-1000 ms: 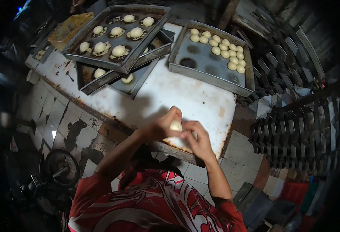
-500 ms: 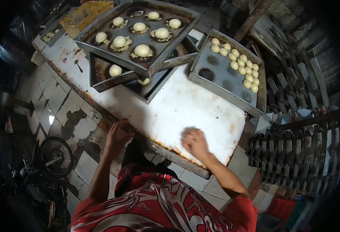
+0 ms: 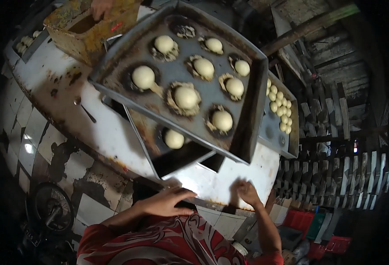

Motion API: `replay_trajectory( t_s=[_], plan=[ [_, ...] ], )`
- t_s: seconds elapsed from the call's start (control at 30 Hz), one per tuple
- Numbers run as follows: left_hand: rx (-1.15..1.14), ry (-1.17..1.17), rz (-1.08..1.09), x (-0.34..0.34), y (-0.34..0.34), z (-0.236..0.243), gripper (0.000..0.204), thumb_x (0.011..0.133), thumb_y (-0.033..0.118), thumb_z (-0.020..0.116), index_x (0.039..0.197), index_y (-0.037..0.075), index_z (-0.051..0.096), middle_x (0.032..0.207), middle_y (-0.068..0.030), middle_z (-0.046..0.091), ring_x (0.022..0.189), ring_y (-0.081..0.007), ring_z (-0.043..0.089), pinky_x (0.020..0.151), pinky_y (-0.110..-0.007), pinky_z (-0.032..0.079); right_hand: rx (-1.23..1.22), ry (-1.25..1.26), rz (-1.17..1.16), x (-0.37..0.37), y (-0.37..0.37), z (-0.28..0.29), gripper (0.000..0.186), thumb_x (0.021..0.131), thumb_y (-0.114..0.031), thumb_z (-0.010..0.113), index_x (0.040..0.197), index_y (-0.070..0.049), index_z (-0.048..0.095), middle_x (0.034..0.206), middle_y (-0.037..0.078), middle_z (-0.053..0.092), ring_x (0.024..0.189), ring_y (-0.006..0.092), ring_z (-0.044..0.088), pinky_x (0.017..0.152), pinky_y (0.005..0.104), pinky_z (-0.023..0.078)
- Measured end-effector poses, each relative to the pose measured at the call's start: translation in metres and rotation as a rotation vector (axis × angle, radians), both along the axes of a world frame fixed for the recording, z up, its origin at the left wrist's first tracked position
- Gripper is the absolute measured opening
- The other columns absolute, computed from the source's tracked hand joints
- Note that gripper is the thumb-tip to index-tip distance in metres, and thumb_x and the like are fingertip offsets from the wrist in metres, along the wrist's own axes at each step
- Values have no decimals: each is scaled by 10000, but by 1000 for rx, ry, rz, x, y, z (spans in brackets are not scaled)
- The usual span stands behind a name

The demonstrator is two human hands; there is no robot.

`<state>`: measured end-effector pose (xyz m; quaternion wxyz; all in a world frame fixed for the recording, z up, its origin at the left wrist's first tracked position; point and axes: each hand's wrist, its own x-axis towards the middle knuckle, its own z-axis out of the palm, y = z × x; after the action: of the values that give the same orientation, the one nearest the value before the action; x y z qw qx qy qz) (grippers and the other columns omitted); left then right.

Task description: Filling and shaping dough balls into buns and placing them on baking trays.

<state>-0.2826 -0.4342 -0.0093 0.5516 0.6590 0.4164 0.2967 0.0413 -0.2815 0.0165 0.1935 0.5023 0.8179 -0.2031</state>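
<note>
- Found left hand close to the near edge of the desk, fingers spread from the thumb, with nothing visible in its grasp.
- Found right hand at the white desktop, right of the left hand, fingers curled in; could not tell whether empty or loaded.
- Counted eight pale dough balls in the top baking tray, spaced apart, mostly set beside or on ragged, flattened scraps over dark stains.
- Saw one more dough ball in the lower baking tray, the nearest tray to the left hand; stacked askew beneath the top one.
- Noted yellower, closely bunched balls in a separate tray at the right.
- Spotted a spoon lying left of the stack.
- Judged dough balls light, soft and easily dented, perhaps slightly greasy; best cupped low from both sides with loose fingertips, never pinched.
- Judged scraps thin, likely to cling underneath and tear.
- Judged baking trays stiff, much heavier, possibly slick along the walls; best gripped by opposite walls and kept level against rolling.
- Considered the crossed stack prone to sliding under a one-sided pull.
</note>
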Motion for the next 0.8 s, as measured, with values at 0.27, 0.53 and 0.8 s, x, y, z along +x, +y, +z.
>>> replay_trajectory(
  t_s=[0.27, 0.53, 0.8],
  plan=[
    [79, -266, -61, -54, -9, -14, 625, 854, 345, 607, 1345, 49, 360, 1354, -188, 393, 1226, -327, 410, 1004, -404, 353, -880, 551, 540, -219, 82, 217, 289, 823, -215, 657, 1060, -74, 569, 1047, 89, 571, 944, 200, 565, 830, 309, 473],
    [-162, -451, -22, -75, -31, -18, 646, 878, 355, 565, 1394, 70, 300, 1316, -202, 395, 1211, -312, 398, 1013, -395, 327, 80, 490, 257, -479, 295, 123, 333, 825, -285, 558, 1054, -46, 587, 964, 126, 600, 898, 225, 558, 800, 341, 434],
    [163, -284, 56, -30, 0, -8, 534, 863, 391, 585, 1246, 32, 487, 1168, -177, 527, 1126, -341, 473, 949, -400, 378, 824, 750, 800, -355, 313, 191, 405, 900, -346, 528, 1137, -17, 532, 1071, 147, 562, 1070, 287, 511, 942, 389, 392]
  ],
)
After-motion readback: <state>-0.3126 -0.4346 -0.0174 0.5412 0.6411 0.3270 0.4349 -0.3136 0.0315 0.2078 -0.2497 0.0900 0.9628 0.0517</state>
